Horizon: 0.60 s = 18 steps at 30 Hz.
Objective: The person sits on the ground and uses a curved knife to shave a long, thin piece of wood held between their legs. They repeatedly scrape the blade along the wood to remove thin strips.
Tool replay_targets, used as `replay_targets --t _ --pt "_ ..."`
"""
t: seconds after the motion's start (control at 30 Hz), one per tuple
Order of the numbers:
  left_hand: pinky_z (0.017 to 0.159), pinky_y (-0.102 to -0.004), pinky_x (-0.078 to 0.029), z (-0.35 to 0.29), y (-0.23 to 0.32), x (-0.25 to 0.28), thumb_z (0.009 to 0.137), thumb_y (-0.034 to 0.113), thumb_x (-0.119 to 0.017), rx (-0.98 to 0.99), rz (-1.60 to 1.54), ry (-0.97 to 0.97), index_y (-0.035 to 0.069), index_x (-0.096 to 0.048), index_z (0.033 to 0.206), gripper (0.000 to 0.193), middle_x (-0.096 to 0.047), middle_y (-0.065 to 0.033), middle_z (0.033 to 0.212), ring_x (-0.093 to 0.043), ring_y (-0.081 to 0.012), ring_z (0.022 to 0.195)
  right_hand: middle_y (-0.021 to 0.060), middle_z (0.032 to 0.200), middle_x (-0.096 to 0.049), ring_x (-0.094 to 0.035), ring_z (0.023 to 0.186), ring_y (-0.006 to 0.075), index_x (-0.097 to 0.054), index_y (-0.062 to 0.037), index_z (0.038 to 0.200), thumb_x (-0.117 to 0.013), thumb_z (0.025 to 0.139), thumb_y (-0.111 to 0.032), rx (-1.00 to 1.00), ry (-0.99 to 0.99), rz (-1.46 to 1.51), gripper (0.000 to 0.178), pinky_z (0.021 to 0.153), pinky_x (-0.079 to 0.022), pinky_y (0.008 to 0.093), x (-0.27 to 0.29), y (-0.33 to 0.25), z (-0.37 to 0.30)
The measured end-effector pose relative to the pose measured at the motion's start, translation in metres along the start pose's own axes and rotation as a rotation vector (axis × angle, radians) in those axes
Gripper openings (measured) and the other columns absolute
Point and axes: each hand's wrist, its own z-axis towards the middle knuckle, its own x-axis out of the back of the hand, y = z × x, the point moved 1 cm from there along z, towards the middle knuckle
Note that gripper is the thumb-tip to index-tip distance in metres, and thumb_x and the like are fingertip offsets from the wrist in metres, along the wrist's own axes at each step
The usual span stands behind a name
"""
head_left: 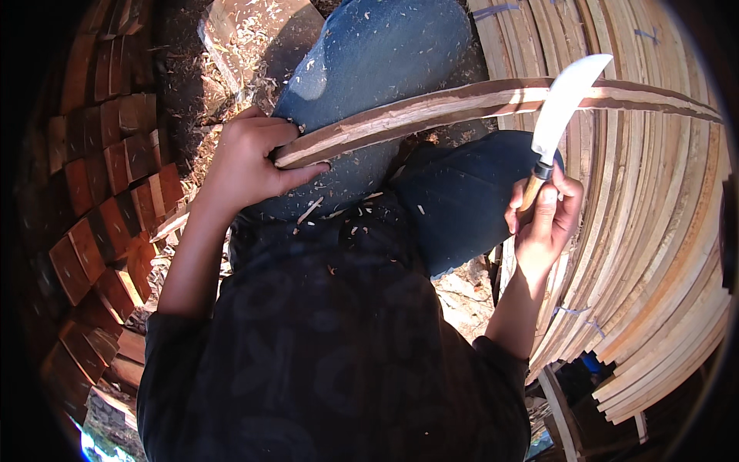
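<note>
My left hand (250, 158) is closed round the near-left end of a long wooden strip (431, 108), pale along its middle with dark brown bark-like edges. The strip lies across my jeans and runs to the far right, over the stacked wood. Held up at the right, my right hand (546, 212) grips a knife (566, 108) by its short wooden handle. Its wide, curved blade points up and to the right, in front of the strip in this view; whether it touches the wood I cannot tell. Small shavings (310, 210) are scattered over my lap.
Long pale wooden slats (616, 231), tied in bundles, are stacked along my right side. Reddish-brown wood blocks (100, 192) are piled at the left. Beyond my left knee, a flat wooden piece (289, 46) lies among shavings on the ground.
</note>
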Motion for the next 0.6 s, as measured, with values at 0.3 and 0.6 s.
replay_targets --t 0.3,0.6 --pt "0.060 -0.0345 -0.040 -0.001 0.000 0.005 0.058 0.024 -0.084 0.028 -0.026 -0.036 0.005 -0.058 0.061 0.032 -0.051 -0.0079 0.055 -0.051 -0.0265 0.053 0.0076 0.074 -0.056 -0.047 0.052 0.0062 -0.045 -0.0065 0.125 -0.047 0.099 -0.015 0.004 -0.219 -0.049 0.028 0.042 -0.036 0.0176 0.000 0.020 -0.006" --pt "0.060 -0.0343 -0.040 -0.001 -0.002 0.003 0.057 0.024 -0.084 0.031 -0.033 -0.023 0.005 -0.057 0.060 0.033 -0.051 -0.0075 0.055 -0.051 -0.0260 0.052 0.0103 0.074 -0.055 -0.047 0.049 0.0088 -0.047 -0.0051 0.120 -0.046 0.099 -0.026 -0.188 -0.264 0.277 0.030 0.037 -0.033 0.0187 0.005 0.023 -0.003"
